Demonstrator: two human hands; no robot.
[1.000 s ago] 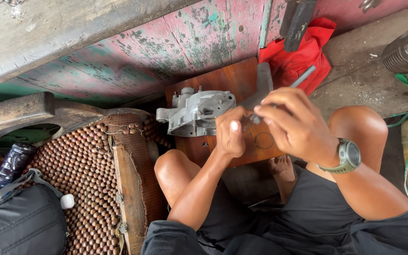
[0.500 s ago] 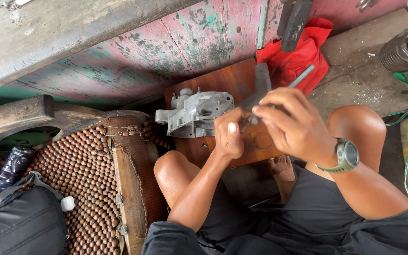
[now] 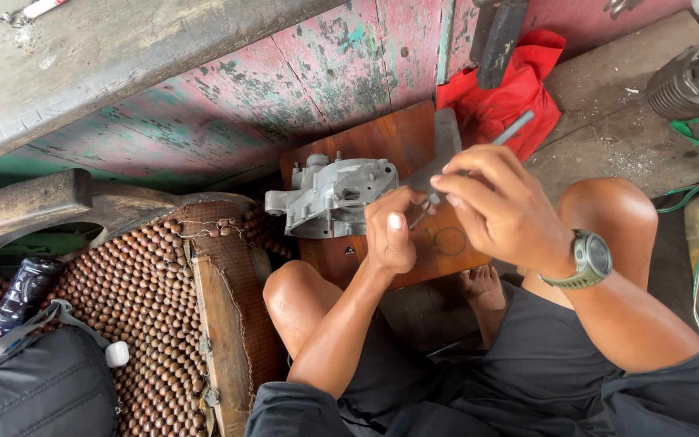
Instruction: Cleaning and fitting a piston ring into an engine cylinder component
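Now the left hand is clenched, with its fingers closed on the near end of a thin grey metal rod tool; the right hand, which wears a grey-green wristwatch, pinches the same tool from the right side. Both hands are above a brown wooden board that lies on the floor between the person's bare knees. A grey cast-metal engine casing rests on the left part of this board, just beside the left hand. Far behind, a red cloth bag leans against the worn pink and green wall. To the left lies a brown wooden-bead seat mat.
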